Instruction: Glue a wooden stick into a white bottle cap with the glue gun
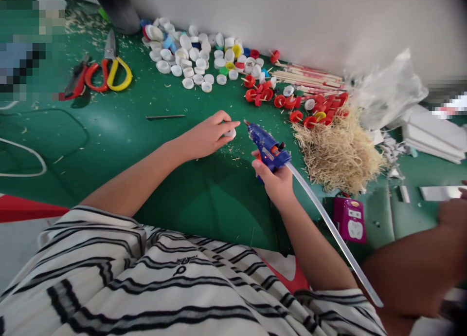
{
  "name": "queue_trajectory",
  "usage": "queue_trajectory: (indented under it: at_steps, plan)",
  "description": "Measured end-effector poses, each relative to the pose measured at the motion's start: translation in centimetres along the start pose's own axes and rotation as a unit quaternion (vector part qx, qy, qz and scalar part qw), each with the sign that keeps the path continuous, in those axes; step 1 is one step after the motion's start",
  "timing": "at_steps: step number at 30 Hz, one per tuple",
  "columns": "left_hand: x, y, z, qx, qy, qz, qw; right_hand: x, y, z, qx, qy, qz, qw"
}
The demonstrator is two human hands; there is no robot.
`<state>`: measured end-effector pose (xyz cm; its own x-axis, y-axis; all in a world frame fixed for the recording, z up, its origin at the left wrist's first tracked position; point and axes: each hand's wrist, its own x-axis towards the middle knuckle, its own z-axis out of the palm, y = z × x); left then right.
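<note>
My left hand (207,134) rests on the green table (146,146) with its fingers curled round a small white bottle cap (231,132). My right hand (275,180) grips a blue hot glue gun (268,146). Its nozzle points up and left, a short gap from the cap. A long clear glue stick (328,224) sticks out of the gun's back toward the lower right.
A heap of white and coloured caps (197,53) lies at the back. Red caps on wooden skewers (292,100) lie beside a pile of wood shavings (339,153). Scissors (111,68), a purple power strip (349,218), a plastic bag (386,90). Another person's arm (419,263) at right.
</note>
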<state>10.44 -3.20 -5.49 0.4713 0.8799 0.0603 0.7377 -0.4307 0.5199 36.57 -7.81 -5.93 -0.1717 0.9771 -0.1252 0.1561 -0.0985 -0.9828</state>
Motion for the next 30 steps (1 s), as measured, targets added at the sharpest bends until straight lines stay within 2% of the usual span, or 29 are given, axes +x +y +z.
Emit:
queue_trajectory:
  at_steps: [5, 9, 19, 30]
  plan:
    - [0.0, -0.2, -0.1, 0.009, 0.018, 0.003, 1.0, 0.2, -0.3, -0.2, -0.026, 0.006, 0.017, 1.0]
    - [-0.1, -0.3, -0.5, 0.01, 0.028, -0.003, 1.0, 0.2, -0.5, -0.2, -0.044, -0.02, 0.009, 0.999]
    - [-0.5, 0.1, -1.2, 0.017, 0.002, -0.02, 1.0, -0.1, -0.8, -0.4, -0.111, -0.072, -0.013, 0.991]
    - [-0.5, 0.3, -1.2, 0.035, -0.004, -0.011, 0.999, 0.0, -0.6, -0.4, -0.161, -0.065, -0.025, 0.985]
